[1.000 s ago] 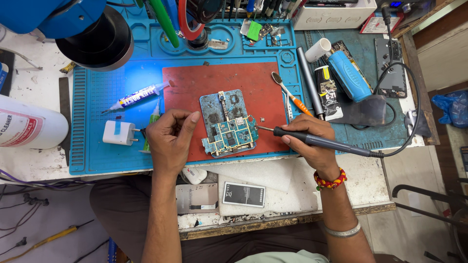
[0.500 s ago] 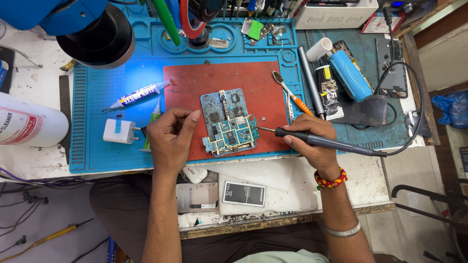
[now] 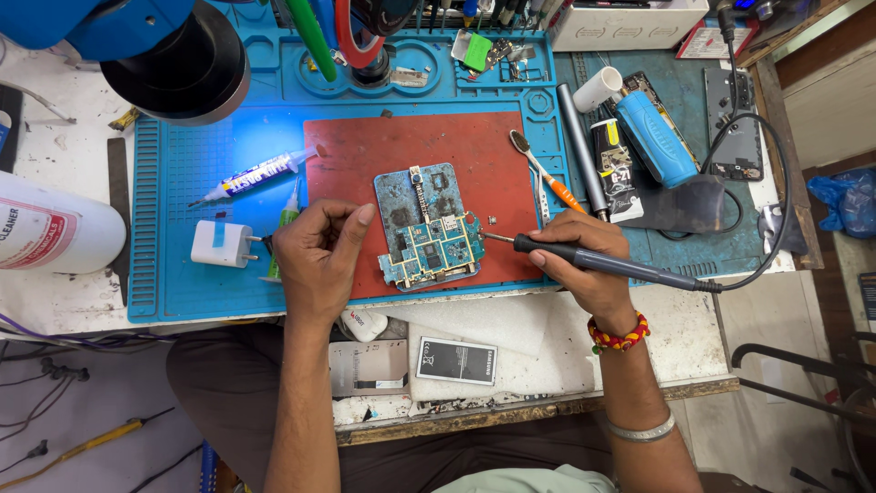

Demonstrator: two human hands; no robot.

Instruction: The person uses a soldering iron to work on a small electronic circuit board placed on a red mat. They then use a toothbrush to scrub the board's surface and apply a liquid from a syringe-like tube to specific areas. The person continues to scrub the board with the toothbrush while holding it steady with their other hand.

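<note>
R hand (image 3: 584, 260) grips soldering iron (image 3: 602, 263), tip at circuit board (image 3: 427, 228) just left.

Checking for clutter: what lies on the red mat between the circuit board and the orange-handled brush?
In the head view, only bare red mat separates the circuit board from the orange-handled brush, apart from one tiny dark speck.

The blue microscope head (image 3: 137, 41) is cut off by the top edge, and the left hand (image 3: 319, 260) hides whatever its curled fingers pinch.

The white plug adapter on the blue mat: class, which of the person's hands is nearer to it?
Left. The left hand sits just right of the white plug adapter; the right hand holds the soldering iron far across the mat.
</note>
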